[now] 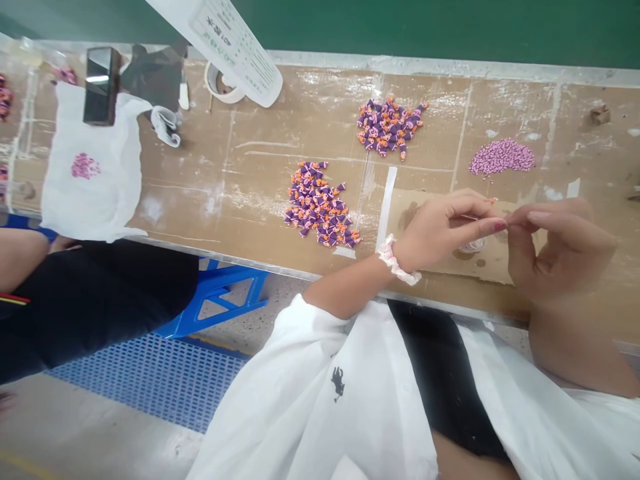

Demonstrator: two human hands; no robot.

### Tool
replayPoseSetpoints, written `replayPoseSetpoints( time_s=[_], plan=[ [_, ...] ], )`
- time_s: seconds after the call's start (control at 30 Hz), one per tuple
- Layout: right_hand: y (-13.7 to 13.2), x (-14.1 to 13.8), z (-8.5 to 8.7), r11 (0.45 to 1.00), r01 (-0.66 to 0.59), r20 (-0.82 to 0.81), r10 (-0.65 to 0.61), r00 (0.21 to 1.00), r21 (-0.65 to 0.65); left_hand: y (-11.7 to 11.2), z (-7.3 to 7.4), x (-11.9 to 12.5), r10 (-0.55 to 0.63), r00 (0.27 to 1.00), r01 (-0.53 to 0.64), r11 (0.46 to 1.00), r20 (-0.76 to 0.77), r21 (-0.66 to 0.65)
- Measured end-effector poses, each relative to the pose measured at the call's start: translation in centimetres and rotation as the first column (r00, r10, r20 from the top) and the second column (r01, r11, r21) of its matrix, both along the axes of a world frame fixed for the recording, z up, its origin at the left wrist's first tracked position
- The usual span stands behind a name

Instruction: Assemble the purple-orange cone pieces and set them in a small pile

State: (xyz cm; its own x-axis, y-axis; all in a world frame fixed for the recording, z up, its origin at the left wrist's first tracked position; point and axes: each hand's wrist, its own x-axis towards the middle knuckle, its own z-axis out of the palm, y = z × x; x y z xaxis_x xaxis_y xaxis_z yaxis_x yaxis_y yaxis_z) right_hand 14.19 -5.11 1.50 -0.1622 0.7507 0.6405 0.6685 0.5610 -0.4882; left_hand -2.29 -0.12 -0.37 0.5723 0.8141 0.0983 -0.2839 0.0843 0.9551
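My left hand point(440, 230), with a white scrunchie on its wrist, is closed in a pinch. A bit of a small orange-and-pink figurine point(493, 200) pokes out above its fingers; the rest is hidden. Fingertips of my right hand point(555, 250), also pinched and somewhat blurred, meet the left thumb tip; what they hold is too small to make out. Below the hands lies a cardboard sheet point(425, 260) with a small clear dish point(473, 245) partly covered by my left hand. Beyond them is a heap of tiny pink pieces point(503, 157).
Two clusters of purple-and-orange figurines, a near cluster point(320, 203) and a far cluster point(390, 127), lie to the left. Farther left are a white bottle point(240, 47), a tape roll point(223, 87), a white cloth point(95, 193) and a dark box point(100, 87). Another person sits at left.
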Motion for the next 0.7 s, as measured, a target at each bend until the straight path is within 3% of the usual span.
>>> replayPoseSetpoints(
  time_s=[0.13, 0.37, 0.57, 0.7],
  plan=[
    [-0.1, 0.1, 0.1, 1.000, -0.008, 0.036, 0.008, 0.999, 0.005, 0.0, 0.0, 0.1, -0.043, 0.999, 0.044, 0.998, 0.018, -0.044],
    [-0.5, 0.1, -0.6, 0.998, -0.034, -0.193, 0.024, 0.981, -0.048, -0.2, 0.1, -0.1, -0.145, 0.989, 0.146, 0.988, 0.019, -0.052],
    [-0.5, -1.1, -0.7, 0.999, 0.037, -0.368, -0.030, 0.929, 0.011, -0.3, 0.0, 0.0, -0.111, 0.993, 0.109, 0.992, 0.026, 0.061],
    [-0.5, -1.7, -0.5, 0.999, 0.003, -0.457, -0.019, 0.889, -0.035, 0.0, 0.0, 0.0, 0.012, 1.000, -0.010, 0.951, -0.006, 0.309]
  ],
)
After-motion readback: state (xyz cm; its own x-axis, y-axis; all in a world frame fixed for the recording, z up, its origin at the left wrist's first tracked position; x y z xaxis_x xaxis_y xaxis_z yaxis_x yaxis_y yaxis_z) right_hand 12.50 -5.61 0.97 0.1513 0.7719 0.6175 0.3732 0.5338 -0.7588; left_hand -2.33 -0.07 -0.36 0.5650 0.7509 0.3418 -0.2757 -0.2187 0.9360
